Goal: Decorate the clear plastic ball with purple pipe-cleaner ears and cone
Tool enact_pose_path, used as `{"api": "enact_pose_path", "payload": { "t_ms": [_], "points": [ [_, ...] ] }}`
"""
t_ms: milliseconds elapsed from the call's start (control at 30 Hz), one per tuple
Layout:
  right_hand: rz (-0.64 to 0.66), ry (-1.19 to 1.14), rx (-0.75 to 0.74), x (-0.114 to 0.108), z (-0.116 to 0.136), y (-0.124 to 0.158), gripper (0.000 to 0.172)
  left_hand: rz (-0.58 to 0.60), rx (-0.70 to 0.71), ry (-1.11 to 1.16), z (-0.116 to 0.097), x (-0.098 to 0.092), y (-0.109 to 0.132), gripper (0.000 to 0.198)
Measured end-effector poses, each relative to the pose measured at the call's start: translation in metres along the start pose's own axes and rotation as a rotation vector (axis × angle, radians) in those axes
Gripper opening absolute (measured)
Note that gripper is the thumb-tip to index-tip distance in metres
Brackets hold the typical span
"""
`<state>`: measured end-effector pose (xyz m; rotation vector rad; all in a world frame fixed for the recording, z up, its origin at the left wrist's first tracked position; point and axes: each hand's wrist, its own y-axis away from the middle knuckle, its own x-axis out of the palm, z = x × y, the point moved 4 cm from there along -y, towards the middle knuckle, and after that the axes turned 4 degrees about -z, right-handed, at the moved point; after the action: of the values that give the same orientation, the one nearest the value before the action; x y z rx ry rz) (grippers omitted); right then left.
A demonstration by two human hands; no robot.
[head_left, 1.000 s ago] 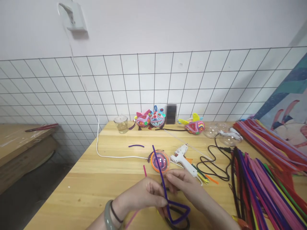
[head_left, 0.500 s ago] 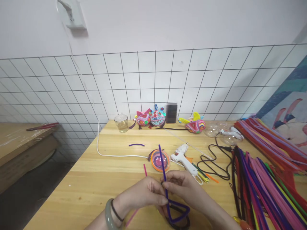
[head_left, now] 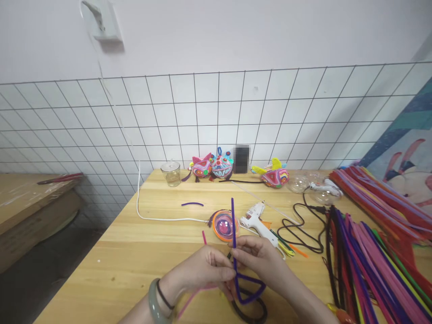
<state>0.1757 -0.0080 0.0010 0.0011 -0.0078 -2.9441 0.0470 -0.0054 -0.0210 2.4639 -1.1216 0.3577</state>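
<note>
Both hands work a purple pipe cleaner [head_left: 233, 229] above the wooden table [head_left: 135, 252]. Its lower part is bent into a loop and its free end points straight up. My left hand [head_left: 199, 272] is closed, pinching the stem where the loop meets it; a green bangle and a dark band circle that wrist. My right hand [head_left: 259, 261] is closed on the same stem from the right side. A black pipe cleaner ring [head_left: 251, 310] lies under the loop. A pink pipe cleaner [head_left: 192, 294] runs beneath my left hand.
An orange-rimmed clear dome [head_left: 223, 225] and a white glue gun [head_left: 258, 220] with black cord [head_left: 300, 229] lie just beyond the hands. Piles of coloured pipe cleaners [head_left: 374, 252] fill the right side. Finished colourful figures [head_left: 212, 167], a glass jar [head_left: 171, 174] and a white cable [head_left: 148, 216] sit farther back.
The pipe cleaner's free end swung from leaning left to standing upright. Both hands shifted slightly up and right, and the loop pulled smaller.
</note>
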Motion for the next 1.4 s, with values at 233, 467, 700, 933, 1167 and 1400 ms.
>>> {"api": "enact_pose_path", "payload": {
  "t_ms": [233,467,700,933,1167,1400],
  "points": [
    [-0.017,0.005,0.001,0.0,0.002,0.0,0.028,-0.064,-0.013,-0.015,0.002,-0.002,-0.001,0.029],
    [-0.032,-0.003,0.001,0.001,0.004,0.001,0.025,-0.112,0.007,0.04,0.004,-0.005,-0.003,0.026],
    [-0.041,-0.012,-0.031,0.001,0.008,0.002,0.021,-0.189,0.015,0.032,0.0,-0.006,-0.003,0.025],
    [-0.101,0.186,-0.177,-0.003,0.012,0.004,0.014,-0.285,0.063,0.023,-0.004,-0.01,-0.005,0.02],
    [-0.107,0.425,-0.527,-0.002,0.03,0.011,0.01,-0.334,0.119,0.062,-0.006,-0.016,-0.007,0.023],
    [-0.041,0.639,-0.874,0.005,0.034,0.017,0.03,-0.422,0.201,0.033,-0.014,-0.018,-0.005,0.023]
  ]
}}
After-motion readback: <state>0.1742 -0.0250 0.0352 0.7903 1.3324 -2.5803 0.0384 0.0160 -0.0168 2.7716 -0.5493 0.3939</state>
